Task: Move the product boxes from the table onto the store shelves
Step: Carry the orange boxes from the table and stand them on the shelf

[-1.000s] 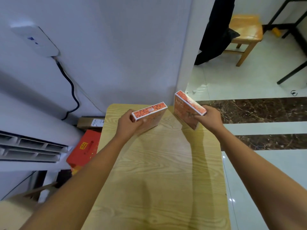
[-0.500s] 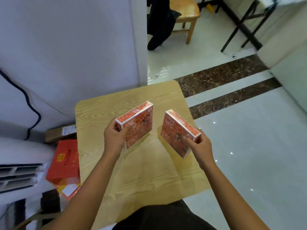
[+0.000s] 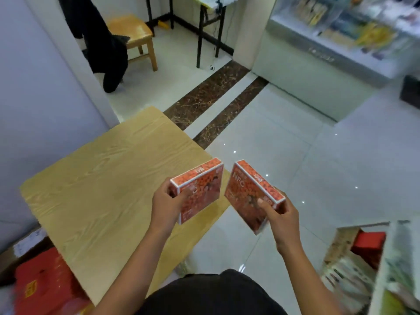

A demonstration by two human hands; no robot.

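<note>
I hold two orange-red product boxes with white edges in the air over the near right corner of the wooden table (image 3: pixel 95 178). My left hand (image 3: pixel 167 206) grips the left box (image 3: pixel 200 189) by its near end, thumb on its front face. My right hand (image 3: pixel 281 218) grips the right box (image 3: pixel 250 192), which reads "NFC", by its near lower corner. The boxes stand on edge, tilted toward each other and slightly apart. A store shelf (image 3: pixel 354 264) with goods stands at the lower right; another display case (image 3: pixel 336 39) is at the upper right, blurred.
White tiled floor (image 3: pixel 284 137) with dark marble strips lies between the table and the shelves. A wooden stool (image 3: pixel 134 32) and a dark garment (image 3: pixel 106 46) are at the back. Red packages (image 3: pixel 43 285) lie beside the table at lower left.
The view has swung right, away from the wall. Both hands have carried their boxes from over the table's middle to its right corner, and the shelves have come into view.
</note>
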